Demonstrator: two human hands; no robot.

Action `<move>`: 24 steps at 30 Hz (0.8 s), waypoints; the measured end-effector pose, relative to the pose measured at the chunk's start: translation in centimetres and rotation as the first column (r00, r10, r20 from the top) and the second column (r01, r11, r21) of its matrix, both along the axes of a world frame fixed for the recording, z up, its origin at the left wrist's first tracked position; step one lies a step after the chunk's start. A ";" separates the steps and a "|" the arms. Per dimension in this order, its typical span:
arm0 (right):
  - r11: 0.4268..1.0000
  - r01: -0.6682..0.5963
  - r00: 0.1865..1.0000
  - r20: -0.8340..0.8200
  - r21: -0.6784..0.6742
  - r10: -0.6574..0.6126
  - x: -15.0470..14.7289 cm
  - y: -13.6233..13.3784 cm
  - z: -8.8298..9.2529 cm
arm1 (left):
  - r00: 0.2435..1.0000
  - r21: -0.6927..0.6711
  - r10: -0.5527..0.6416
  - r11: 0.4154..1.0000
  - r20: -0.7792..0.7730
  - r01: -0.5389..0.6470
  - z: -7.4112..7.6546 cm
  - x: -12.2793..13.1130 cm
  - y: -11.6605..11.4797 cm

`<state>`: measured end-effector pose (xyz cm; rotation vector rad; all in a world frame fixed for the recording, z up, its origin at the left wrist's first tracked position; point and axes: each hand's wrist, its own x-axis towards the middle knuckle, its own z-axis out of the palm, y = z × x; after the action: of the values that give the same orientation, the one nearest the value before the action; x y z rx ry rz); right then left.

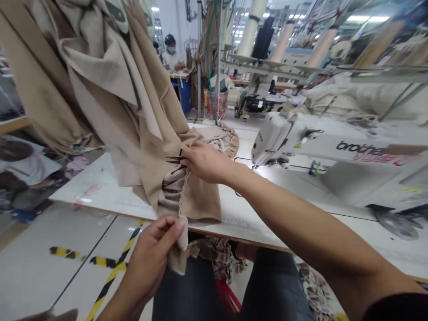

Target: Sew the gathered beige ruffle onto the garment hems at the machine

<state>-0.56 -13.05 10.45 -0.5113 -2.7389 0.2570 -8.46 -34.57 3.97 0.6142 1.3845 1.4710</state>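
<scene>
My right hand (209, 164) is closed around small dark thread snips (174, 158), whose blades point left over the cloth. Below it, my left hand (155, 245) pinches the edge of a tan garment (202, 198) between thumb and fingers, at the table's front edge. A gathered, ruffled seam (182, 191) runs between the two hands. The garment's paler inner side shows in the folds at its left. More tan cloth (110, 80) hangs from above at the left and drapes onto the table. My right palm hides the handles of the snips.
A white Brother sewing machine (334, 147) stands on the white table (257, 225) at right. Thread cones (282, 42) sit on a rack behind. Ruffled scraps (224, 258) lie below, by my legs. A person (172, 58) sits in the background.
</scene>
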 end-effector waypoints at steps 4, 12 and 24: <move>0.998 -0.070 0.996 0.048 0.009 0.069 -0.7 -0.8 1.0 | 0.995 0.044 0.091 0.995 0.036 -0.092 0.3 -0.2 -0.1; 0.587 -0.054 0.957 -0.209 -0.808 -0.200 12.1 -12.7 -5.1 | 0.994 0.104 -0.099 0.989 -0.053 0.104 -0.2 -0.3 -1.9; -0.050 -0.181 0.932 -0.155 -0.982 -0.326 15.5 -15.7 -10.6 | 0.849 -0.011 -0.268 0.955 -0.455 0.296 -0.3 3.2 -0.9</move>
<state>14.92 -28.79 -0.17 -0.8013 -1.5374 2.2293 -5.25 -35.48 3.70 1.2081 1.5219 1.1728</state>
